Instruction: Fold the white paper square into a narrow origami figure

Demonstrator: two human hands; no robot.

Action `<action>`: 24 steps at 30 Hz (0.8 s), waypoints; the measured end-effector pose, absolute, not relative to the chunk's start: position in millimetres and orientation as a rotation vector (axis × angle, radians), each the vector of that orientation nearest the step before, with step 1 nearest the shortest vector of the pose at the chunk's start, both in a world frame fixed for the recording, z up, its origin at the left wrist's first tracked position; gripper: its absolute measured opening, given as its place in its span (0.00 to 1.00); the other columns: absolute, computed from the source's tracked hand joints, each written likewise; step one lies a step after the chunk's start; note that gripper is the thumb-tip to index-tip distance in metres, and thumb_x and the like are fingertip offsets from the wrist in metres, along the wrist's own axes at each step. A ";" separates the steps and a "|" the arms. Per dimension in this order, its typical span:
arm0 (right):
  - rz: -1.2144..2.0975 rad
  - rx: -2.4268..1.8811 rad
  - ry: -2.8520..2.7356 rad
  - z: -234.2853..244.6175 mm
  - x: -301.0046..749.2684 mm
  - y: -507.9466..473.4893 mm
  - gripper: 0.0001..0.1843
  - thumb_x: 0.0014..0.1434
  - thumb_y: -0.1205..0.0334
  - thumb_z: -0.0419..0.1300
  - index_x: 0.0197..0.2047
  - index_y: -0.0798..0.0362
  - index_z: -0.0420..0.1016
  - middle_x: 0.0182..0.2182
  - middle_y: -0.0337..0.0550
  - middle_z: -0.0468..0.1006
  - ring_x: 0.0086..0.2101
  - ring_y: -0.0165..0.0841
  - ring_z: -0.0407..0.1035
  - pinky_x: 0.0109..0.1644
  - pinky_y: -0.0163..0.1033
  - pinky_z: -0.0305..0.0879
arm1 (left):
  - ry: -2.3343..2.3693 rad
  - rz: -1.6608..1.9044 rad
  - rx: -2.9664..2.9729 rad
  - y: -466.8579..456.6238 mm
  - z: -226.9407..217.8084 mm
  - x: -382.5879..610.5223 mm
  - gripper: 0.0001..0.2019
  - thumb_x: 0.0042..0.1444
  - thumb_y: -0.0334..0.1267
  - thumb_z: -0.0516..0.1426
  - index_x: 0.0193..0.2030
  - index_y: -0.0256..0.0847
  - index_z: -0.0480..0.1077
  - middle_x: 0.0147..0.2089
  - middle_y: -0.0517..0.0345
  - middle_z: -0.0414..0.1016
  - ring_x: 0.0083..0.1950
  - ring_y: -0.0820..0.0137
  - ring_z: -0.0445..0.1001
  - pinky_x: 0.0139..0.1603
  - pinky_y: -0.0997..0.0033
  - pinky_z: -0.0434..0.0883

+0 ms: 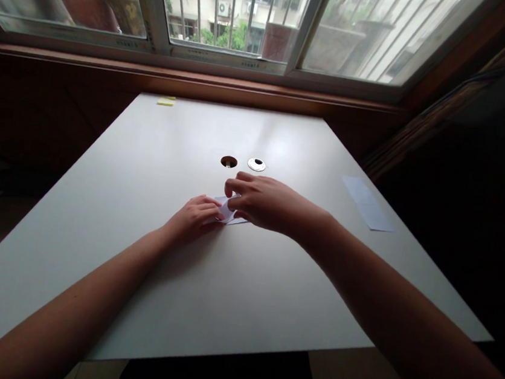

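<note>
A small folded piece of white paper (228,213) lies in the middle of the white table (141,201). My left hand (194,216) rests on its left side, fingers curled and pinching the paper's edge. From the right, my right hand (264,203) covers the paper, with its fingertips pressed down on the fold. Much of the paper is hidden under both hands.
A round cable hole (229,162) and its loose white cap (256,164) sit just beyond my hands. A strip of white paper (368,203) lies near the table's right edge. A yellow sticky pad (166,101) is at the far edge, below the window.
</note>
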State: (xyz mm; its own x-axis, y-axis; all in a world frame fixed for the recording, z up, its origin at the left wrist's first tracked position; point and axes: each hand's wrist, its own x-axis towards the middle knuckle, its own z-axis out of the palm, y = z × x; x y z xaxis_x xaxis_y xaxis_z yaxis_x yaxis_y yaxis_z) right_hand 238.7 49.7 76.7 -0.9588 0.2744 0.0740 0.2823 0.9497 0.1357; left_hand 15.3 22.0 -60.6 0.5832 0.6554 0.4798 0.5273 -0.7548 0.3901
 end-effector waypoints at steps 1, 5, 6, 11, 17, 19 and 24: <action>-0.209 -0.441 -3.050 76.3 240.9 51.2 0.08 0.64 0.65 0.59 0.35 0.52 0.79 0.45 0.46 0.75 0.43 0.36 0.64 0.38 0.39 0.61 | 0.976 0.913 2.606 22.5 -60.6 14.9 0.06 0.63 0.41 0.57 0.41 0.42 0.72 0.45 0.52 0.80 0.54 0.62 0.73 0.57 0.58 0.68; -0.114 -0.531 -3.032 71.6 251.8 58.9 0.07 0.63 0.62 0.62 0.36 0.51 0.81 0.46 0.46 0.74 0.43 0.36 0.65 0.40 0.39 0.63 | 0.986 0.909 2.576 23.3 -59.7 14.2 0.07 0.63 0.41 0.57 0.42 0.42 0.74 0.47 0.50 0.79 0.53 0.62 0.73 0.54 0.61 0.70; -0.082 -0.550 -3.021 69.5 254.8 60.8 0.06 0.63 0.62 0.62 0.36 0.51 0.81 0.45 0.46 0.74 0.44 0.36 0.65 0.41 0.39 0.64 | 0.992 0.901 2.563 23.0 -59.2 14.3 0.07 0.64 0.41 0.57 0.42 0.42 0.74 0.47 0.50 0.78 0.52 0.63 0.73 0.54 0.61 0.70; 0.059 -0.613 -2.936 54.7 270.2 69.0 0.06 0.62 0.61 0.63 0.35 0.50 0.81 0.45 0.45 0.75 0.41 0.34 0.68 0.44 0.40 0.66 | 1.042 0.882 2.435 21.5 -57.6 14.1 0.10 0.66 0.40 0.53 0.41 0.43 0.76 0.46 0.51 0.76 0.46 0.67 0.75 0.50 0.67 0.71; 0.276 -0.709 -2.827 41.0 287.7 73.4 0.05 0.61 0.64 0.63 0.35 0.49 0.82 0.46 0.44 0.76 0.39 0.33 0.71 0.45 0.40 0.68 | 1.101 0.877 2.307 25.8 -61.0 9.7 0.11 0.65 0.43 0.54 0.41 0.41 0.75 0.42 0.53 0.75 0.42 0.68 0.75 0.45 0.71 0.71; 0.341 -0.758 -2.793 38.9 291.9 73.1 0.05 0.61 0.64 0.63 0.36 0.49 0.82 0.45 0.44 0.76 0.38 0.32 0.72 0.44 0.39 0.68 | 1.110 0.895 2.281 27.1 -61.6 8.8 0.12 0.65 0.45 0.54 0.40 0.41 0.75 0.41 0.53 0.75 0.41 0.69 0.75 0.44 0.72 0.70; 0.432 -0.782 -2.720 32.2 299.4 71.9 0.05 0.61 0.62 0.63 0.37 0.50 0.82 0.46 0.45 0.76 0.38 0.32 0.73 0.44 0.38 0.69 | 1.146 0.921 2.245 26.5 -59.5 9.8 0.13 0.65 0.46 0.54 0.40 0.41 0.75 0.40 0.54 0.74 0.40 0.69 0.73 0.42 0.71 0.69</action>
